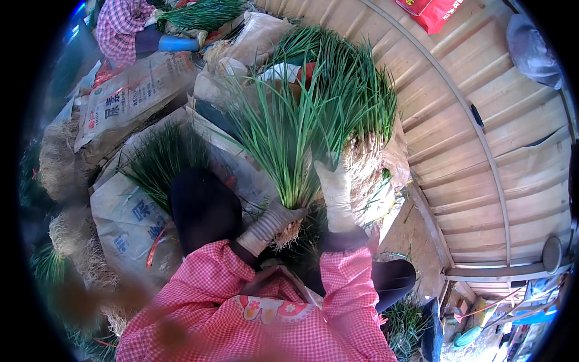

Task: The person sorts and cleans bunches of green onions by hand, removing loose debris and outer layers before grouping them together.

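Note:
My left hand (269, 228), in a pale striped work glove, is closed round the lower stems of a bunch of green chives (282, 151). The roots hang below its fingers, and the long leaves fan upward and away from me. Just right of it is my right hand (335, 194), in a whitish glove and raised upright. Its thumb and fingers are closed round some chive leaves beside the bunch; the fingertips are partly hidden. Behind it lies a heap of chives (362, 90) with pale, stringy roots.
More chives (166, 158) lie on a printed sack (129, 232) at the left, with root clumps (75, 232) beyond. Another sack (139, 96) lies farther off. A co-worker in a checked sleeve (120, 30) handles chives at the upper left. A ribbed curved wall (452, 139) closes the right side.

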A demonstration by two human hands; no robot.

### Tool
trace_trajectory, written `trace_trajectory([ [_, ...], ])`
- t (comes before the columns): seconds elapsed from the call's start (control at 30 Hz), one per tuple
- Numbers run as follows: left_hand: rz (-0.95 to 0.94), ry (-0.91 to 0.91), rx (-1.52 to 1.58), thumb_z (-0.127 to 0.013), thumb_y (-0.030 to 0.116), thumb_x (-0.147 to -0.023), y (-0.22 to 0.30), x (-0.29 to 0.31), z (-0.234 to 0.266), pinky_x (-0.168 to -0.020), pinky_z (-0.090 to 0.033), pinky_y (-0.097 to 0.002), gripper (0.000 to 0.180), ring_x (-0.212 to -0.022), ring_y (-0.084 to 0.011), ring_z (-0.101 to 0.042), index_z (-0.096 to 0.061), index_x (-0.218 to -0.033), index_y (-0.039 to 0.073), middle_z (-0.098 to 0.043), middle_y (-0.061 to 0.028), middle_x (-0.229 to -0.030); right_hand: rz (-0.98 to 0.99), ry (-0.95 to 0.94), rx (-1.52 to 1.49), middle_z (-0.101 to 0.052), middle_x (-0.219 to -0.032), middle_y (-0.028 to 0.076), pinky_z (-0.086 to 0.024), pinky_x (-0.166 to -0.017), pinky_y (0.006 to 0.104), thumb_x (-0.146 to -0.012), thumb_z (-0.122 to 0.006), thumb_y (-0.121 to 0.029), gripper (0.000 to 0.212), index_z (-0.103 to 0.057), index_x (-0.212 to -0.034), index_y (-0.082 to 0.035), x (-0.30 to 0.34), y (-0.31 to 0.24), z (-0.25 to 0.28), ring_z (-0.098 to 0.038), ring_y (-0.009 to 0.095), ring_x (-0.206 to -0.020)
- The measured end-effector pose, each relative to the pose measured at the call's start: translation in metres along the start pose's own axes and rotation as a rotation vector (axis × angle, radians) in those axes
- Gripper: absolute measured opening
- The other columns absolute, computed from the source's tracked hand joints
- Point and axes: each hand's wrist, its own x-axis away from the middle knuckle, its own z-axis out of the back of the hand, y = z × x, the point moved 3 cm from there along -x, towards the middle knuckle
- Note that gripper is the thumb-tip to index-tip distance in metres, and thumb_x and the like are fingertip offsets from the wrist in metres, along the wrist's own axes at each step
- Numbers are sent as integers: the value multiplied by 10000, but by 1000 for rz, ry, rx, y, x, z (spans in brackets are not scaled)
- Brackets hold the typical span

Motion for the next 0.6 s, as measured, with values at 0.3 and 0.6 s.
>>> trace_trajectory([
  [0.3,175,-83,-81,-670,82,-744,2,1,1,-492,-423,-247,186,-559,-100,-522,-574,-899,45,-578,-9,-689,-144,-44,-80,-593,-698,73,-450,-593,319,-745,-672,-192,227,-569,-836,-11,-35,27,-6,-537,187,-587],
  [0.6,-44,7,-23,-670,117,-753,5,1,-4,-425,-368,-207,127,-482,-66,-475,-588,-831,59,-570,7,-620,349,79,-232,-572,-732,49,-449,-534,273,-830,-591,-97,111,-517,-894,-45,-2,7,-6,-547,159,-573],
])
